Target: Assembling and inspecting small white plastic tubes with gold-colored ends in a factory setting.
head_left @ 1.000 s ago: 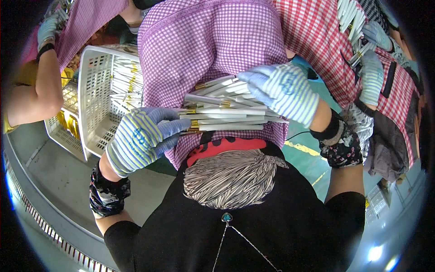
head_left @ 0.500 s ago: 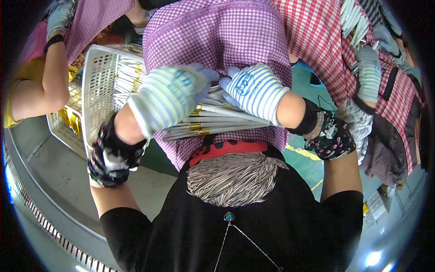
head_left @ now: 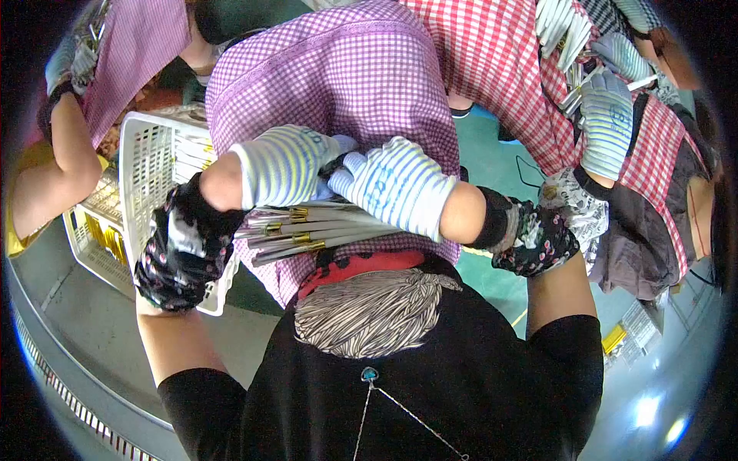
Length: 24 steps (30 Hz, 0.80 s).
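My left hand, in a striped knit glove, is curled, and its fingertips meet my right hand in front of my lap. The right hand wears a similar glove and is closed too, its fingers bent toward the left ones. What the fingers pinch between them is hidden. Just below both hands, a bundle of slender white sticks with gold metal bands, resembling paintbrushes, lies across my purple checked apron. The right hand and wrist overlap the sticks' right ends.
A white perforated basket holding more white sticks stands at my left, beside a lower crate with gold pieces. At the left is a co-worker's bare arm. On the right, another person's gloved hand is near white sticks.
My hands have come closer together, the right one now overlapping the left fingertips. The whole view has shifted, so basket, apron and sticks appear further left. The co-worker's gloved hand at right has turned upward.
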### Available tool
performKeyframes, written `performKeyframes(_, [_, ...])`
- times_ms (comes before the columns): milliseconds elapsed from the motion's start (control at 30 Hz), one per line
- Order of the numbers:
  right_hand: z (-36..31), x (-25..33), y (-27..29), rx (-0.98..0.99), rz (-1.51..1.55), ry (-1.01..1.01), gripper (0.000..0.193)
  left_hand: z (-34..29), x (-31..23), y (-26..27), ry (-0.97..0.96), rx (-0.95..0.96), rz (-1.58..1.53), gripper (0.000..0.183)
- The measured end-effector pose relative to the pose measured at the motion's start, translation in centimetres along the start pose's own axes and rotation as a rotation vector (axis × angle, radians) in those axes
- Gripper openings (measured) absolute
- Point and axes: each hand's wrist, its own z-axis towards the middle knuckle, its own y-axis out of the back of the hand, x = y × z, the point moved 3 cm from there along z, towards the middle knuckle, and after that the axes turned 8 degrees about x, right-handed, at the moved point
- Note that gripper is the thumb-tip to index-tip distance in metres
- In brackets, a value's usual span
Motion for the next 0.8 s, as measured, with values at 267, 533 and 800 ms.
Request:
performKeyframes(267, [-5.0, -1.8, 3.7, -0.246, -0.052, -0.228, 0.023, -6.8, -0.1, 2.5, -0.042, -0.734, -0.485, 0.018])
performKeyframes(533, [-4.9, -1.4, 3.9, -0.826, 1.485, 0.002, 0.018, -10.0, -0.3, -1.4, -0.106, -0.876, -1.2, 0.033])
performKeyframes(800, [-2.6, 0.0, 3.6, -0.881, 1.747, 0.183, 0.021, -9.9, -1.0, -4.1, -0.097, -0.823, -1.279, 0.028])
